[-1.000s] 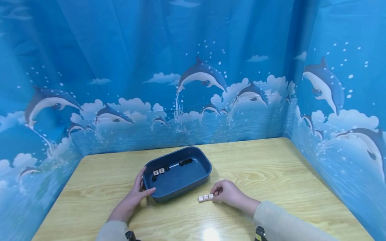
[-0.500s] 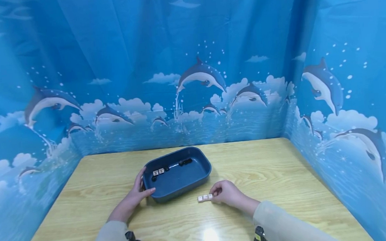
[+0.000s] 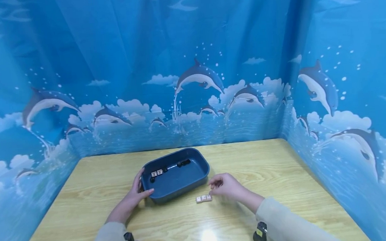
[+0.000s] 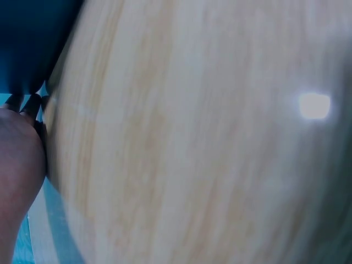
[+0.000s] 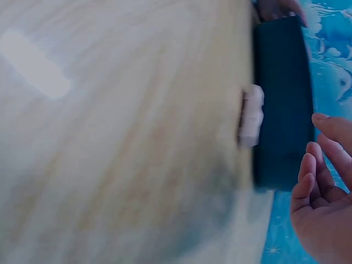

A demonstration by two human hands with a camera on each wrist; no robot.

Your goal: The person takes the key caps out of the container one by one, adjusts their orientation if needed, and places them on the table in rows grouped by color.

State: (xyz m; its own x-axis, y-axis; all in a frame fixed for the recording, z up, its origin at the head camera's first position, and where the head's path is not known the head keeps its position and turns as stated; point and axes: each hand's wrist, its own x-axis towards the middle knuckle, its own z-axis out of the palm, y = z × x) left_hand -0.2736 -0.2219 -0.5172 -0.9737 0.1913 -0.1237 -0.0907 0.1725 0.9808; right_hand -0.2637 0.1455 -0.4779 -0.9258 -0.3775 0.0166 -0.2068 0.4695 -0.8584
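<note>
A dark blue plastic basin (image 3: 178, 181) stands on the table, with my left hand (image 3: 132, 199) gripping its left end, thumb at the front rim and fingers along the outer side. Two small white cubes (image 3: 157, 173) with dark marks lie inside it, beside several small black pieces (image 3: 183, 163) too small to identify. In front of the basin, three white cubes (image 3: 203, 198) form a straight row on the wood. Just right of that row and slightly above it hovers my right hand (image 3: 229, 188). Its fingers are loosely bent and hold nothing, as the right wrist view confirms.
The wooden table (image 3: 267, 175) extends around the basin on all sides. Blue dolphin-print curtains (image 3: 190, 79) hang along its back and sides. A bright light reflection (image 3: 209, 240) lies near the table's front.
My right hand has let go of the right end of the cube row and risen a little off it. The left hand keeps its grip on the basin. The head view shifts slightly.
</note>
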